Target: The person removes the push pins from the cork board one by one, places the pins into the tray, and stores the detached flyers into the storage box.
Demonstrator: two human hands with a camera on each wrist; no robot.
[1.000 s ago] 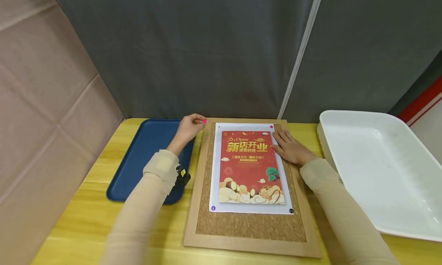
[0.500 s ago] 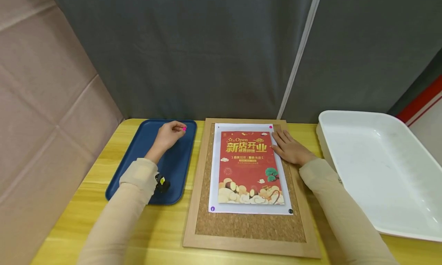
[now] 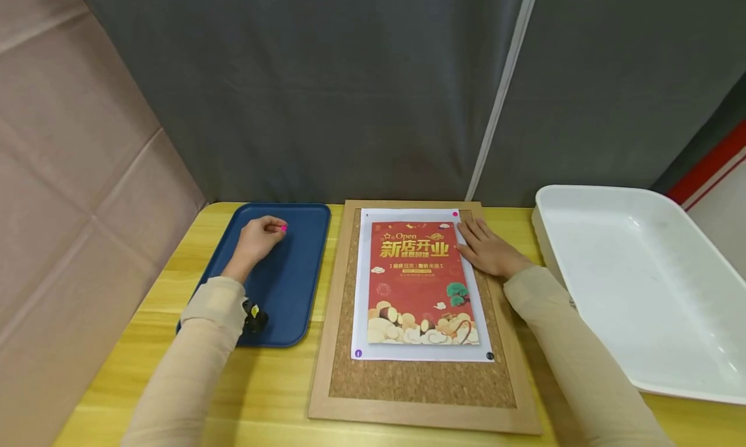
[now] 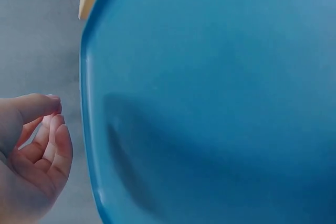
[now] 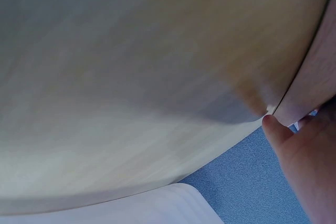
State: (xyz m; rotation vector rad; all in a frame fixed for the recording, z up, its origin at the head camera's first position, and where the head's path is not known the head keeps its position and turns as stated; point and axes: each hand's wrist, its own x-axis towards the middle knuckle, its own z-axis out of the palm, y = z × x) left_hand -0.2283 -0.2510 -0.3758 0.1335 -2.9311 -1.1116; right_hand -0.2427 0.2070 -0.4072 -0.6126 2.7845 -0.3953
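My left hand (image 3: 256, 241) is over the blue tray (image 3: 291, 291), pinching a small pink pushpin (image 3: 283, 229) between thumb and fingertips. In the left wrist view the hand (image 4: 39, 150) shows beside the tray's rim (image 4: 86, 103), thumb meeting fingers. With fingers spread, my right hand (image 3: 488, 248) rests on the right edge of a red poster sheet (image 3: 414, 291) and the frame of a cork board (image 3: 425, 385). A pink pin (image 3: 455, 214), a purple pin (image 3: 358, 354) and a black pin (image 3: 489, 356) sit at three corners of the sheet; a tiny dark mark shows at its top left.
A large white basin (image 3: 641, 272) stands to the right of the board. Grey curtain (image 3: 320, 97) hangs right behind the wooden table (image 3: 140, 369), and a pinkish cloth wall (image 3: 76, 175) borders it on the left.
My left hand has moved left from the board's top left corner to over the blue tray, carrying the pink pushpin. The right hand has stayed in place.
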